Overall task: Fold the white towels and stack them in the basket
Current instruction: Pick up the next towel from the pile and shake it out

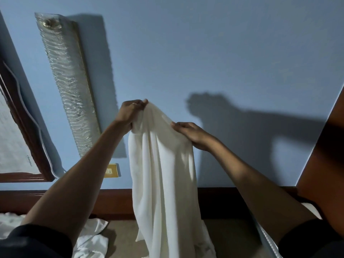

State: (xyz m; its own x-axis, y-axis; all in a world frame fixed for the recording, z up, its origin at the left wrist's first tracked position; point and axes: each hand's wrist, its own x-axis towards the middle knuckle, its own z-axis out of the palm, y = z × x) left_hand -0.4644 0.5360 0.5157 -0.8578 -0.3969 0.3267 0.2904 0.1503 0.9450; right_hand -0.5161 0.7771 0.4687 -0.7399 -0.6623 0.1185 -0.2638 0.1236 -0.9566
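The white towel hangs before the blue wall, its top edge held up: the left hand clutches a bunched corner, the right hand pinches the edge nearby. Gripped this close and bunched, it may fold crooked, or slip from the pinch.

I am watching the towel running off the bottom edge, its lower end cut away. The left arm is covering part of the crumpled white cloth, and the left edge is cropping the framed picture.
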